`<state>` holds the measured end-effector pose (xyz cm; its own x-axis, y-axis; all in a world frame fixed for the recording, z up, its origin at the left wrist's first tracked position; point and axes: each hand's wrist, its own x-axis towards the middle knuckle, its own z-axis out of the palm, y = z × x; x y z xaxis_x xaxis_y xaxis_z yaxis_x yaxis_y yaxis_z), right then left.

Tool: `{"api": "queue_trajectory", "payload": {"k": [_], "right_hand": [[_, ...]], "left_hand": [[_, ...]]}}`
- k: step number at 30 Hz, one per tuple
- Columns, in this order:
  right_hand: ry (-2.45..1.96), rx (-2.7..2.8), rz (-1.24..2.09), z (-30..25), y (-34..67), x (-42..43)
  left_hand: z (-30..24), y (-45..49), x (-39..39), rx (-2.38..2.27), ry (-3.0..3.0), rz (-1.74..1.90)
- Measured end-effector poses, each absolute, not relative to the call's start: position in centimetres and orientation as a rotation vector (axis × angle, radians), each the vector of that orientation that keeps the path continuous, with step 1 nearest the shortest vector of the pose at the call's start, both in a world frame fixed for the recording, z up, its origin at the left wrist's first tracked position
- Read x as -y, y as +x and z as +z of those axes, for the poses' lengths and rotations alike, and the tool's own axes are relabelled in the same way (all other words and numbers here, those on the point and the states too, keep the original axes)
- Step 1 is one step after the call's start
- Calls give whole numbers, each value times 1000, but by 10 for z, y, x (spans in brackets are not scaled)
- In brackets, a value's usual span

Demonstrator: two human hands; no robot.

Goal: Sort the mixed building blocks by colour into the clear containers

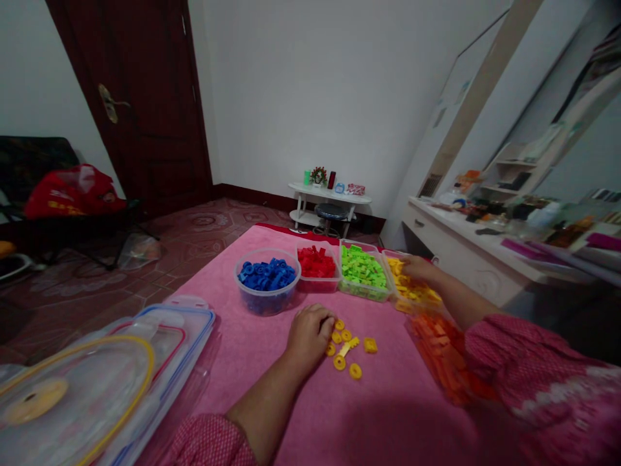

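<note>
My left hand (310,331) rests on the pink cloth with its fingers curled in; whatever may be under them is hidden. Right beside its fingertips lie several yellow toy wheels (339,362), a yellow toothed bar (348,346) and a square yellow block (370,345). My right hand (418,268) reaches into a clear plastic box of yellow toy pieces (410,289); its fingertips are down among the pieces and cannot be made out.
Blue pieces (269,274) fill a round tub; red pieces (316,261) and green pieces (361,266) fill boxes beside it. Orange bricks (444,356) lie under my right forearm. Stacked lids (184,323) cover the table's left side. A white dresser (451,233) stands at right.
</note>
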<state>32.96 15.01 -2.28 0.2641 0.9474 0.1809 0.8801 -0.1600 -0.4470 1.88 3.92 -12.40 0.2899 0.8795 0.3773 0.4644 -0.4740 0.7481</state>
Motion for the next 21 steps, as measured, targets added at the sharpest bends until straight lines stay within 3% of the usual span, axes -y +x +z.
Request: {"api": "queue_trajectory", "payload": {"k": [7, 12, 17, 21], "right_hand": [[-1864, 1740, 210, -20, 267, -107], [-1546, 2163, 929, -45, 187, -22], [-1591, 2313, 564, -76, 154, 18], [-1535, 2155, 607, -79, 160, 10]], "left_hand": [[-130, 19, -43, -1169, 1880, 1178], [-127, 18, -45, -1099, 1657, 1260], [-128, 17, -45, -1014, 1509, 1303], [-128, 18, -45, -1007, 1489, 1302]]}}
